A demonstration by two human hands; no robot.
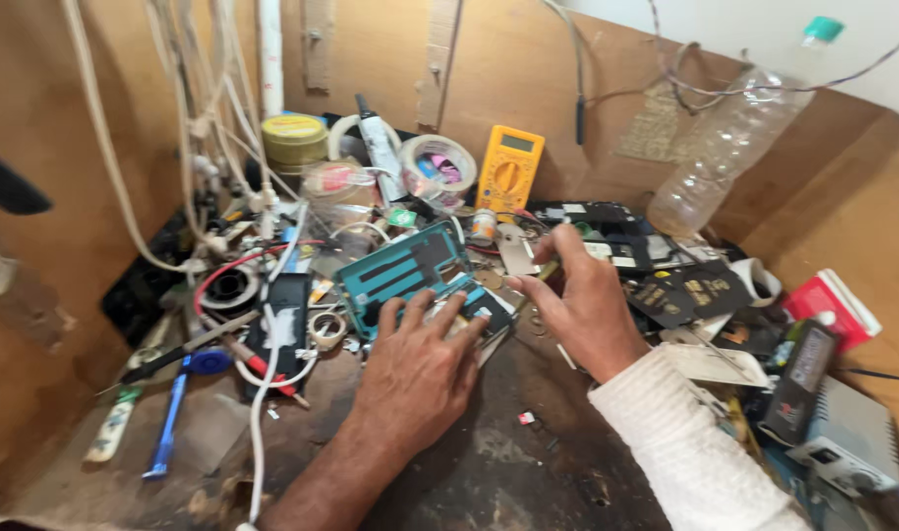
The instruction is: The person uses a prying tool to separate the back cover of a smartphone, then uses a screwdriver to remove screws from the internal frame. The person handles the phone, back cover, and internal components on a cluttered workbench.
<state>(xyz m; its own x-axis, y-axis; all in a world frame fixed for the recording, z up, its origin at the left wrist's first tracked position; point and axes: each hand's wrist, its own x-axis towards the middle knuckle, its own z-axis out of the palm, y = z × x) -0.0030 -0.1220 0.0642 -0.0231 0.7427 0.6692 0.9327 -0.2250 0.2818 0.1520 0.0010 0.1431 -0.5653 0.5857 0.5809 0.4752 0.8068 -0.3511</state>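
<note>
Teal phone frame (402, 270) lies tilted amid the clutter at the middle of your tabletop (508, 472). Your left hand (418, 369) rests flat on its lower end, fingers spread, gripping nothing. Your right hand (582, 305) hovers just beside the frame's right corner, fingers pinched on a small slim tool. A yellow multimeter (508, 169) stands behind.

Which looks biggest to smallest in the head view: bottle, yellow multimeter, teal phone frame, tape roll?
1. Bottle
2. Teal phone frame, partly under the left hand
3. Yellow multimeter
4. Tape roll, close to the multimeter; unsure.
</note>
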